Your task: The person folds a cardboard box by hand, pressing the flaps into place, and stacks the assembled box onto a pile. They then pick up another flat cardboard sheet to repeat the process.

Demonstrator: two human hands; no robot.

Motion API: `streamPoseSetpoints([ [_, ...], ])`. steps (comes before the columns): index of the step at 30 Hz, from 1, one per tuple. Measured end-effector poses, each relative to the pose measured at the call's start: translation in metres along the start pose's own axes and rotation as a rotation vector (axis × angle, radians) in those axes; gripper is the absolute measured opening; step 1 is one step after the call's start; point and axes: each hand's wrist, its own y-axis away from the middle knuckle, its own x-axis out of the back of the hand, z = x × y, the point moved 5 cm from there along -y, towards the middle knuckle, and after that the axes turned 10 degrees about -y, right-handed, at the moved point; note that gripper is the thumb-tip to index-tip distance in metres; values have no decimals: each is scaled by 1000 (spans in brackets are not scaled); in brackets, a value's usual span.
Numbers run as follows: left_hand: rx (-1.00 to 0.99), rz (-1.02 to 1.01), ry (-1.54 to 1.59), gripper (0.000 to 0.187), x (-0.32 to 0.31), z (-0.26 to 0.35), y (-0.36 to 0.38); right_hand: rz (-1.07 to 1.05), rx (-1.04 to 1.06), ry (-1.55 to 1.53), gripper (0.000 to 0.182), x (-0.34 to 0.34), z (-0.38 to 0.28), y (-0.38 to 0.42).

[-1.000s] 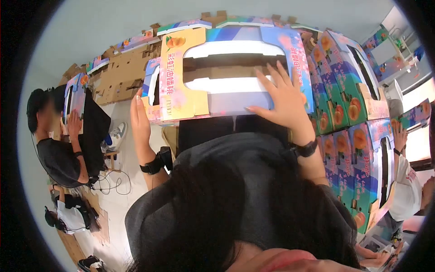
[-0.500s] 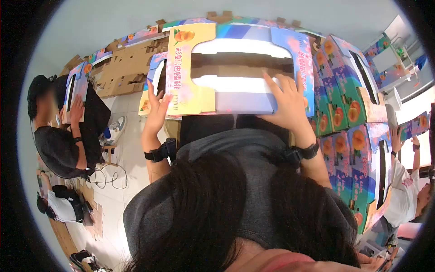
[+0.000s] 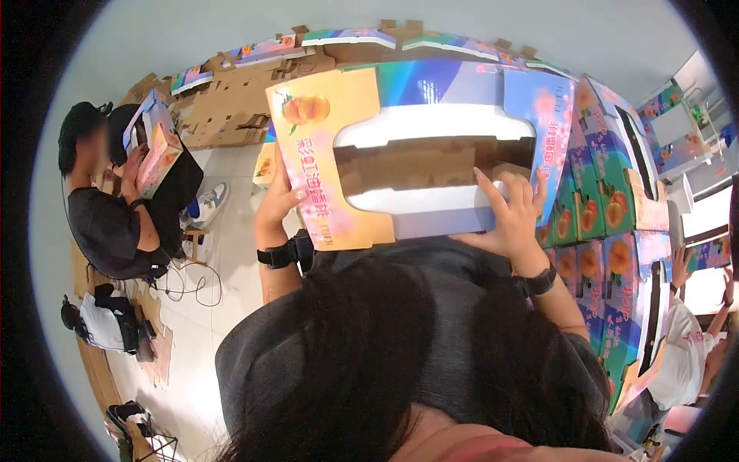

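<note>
A dark grey top [image 3: 308,339] and long dark hair [image 3: 339,362] fill the lower middle of the frame. Above them, the left hand [image 3: 281,202] is partly closed on the left end of a peach-printed cardboard carton [image 3: 431,223], its thumb against the yellow end panel [image 3: 350,223] and its fingers at the outer edge. The right hand [image 3: 514,218] is open at the carton's lower right, its fingers spread and bent over the white strip and the window opening, its thumb by the bottom edge. Each wrist carries a black band. The carton sits in the upper centre, slightly tilted, its large cut-out facing the camera and brown board visible inside. Its yellow end shows peaches and red Chinese characters; the other end is blue and pink.

Part of another printed carton [image 3: 264,165] shows just left of the held one. At the right of the frame, green, purple and blue peach cartons [image 3: 620,266] stand stacked in two tiers, side by side.

At the left, a seated person in black [image 3: 115,231] has both hands at a similar carton [image 3: 160,158]. Brown cardboard sheets [image 3: 223,108] lie at the upper left, with printed cartons [image 3: 350,37] along the wall [image 3: 231,23] behind. A person in white [image 3: 108,319] is at the lower left, and another white-shirted person [image 3: 681,354] is at the far right.
</note>
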Motion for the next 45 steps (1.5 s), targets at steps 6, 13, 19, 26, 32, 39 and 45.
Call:
streamPoseSetpoints([
  [6,-40,115,221,89,-17,45,9,125,103,153,81,-11,17,22],
  [13,27,14,-87,52,-21,75,13,217,146,276,84,-31,48,29],
  [19,90,-35,-112,52,-26,71,14,371,153,204,62,19,32,20],
  [26,58,-90,-84,50,-33,94,17,512,220,146,76,127,0,-21],
  [32,9,-145,-159,51,-27,94,25,-54,65,209,106,155,-6,-82],
  [39,-55,-197,-247,54,-26,89,23,-199,12,49,103,140,19,-93],
  [45,-148,-122,-263,56,-22,58,5,-61,148,143,87,142,19,-92],
])
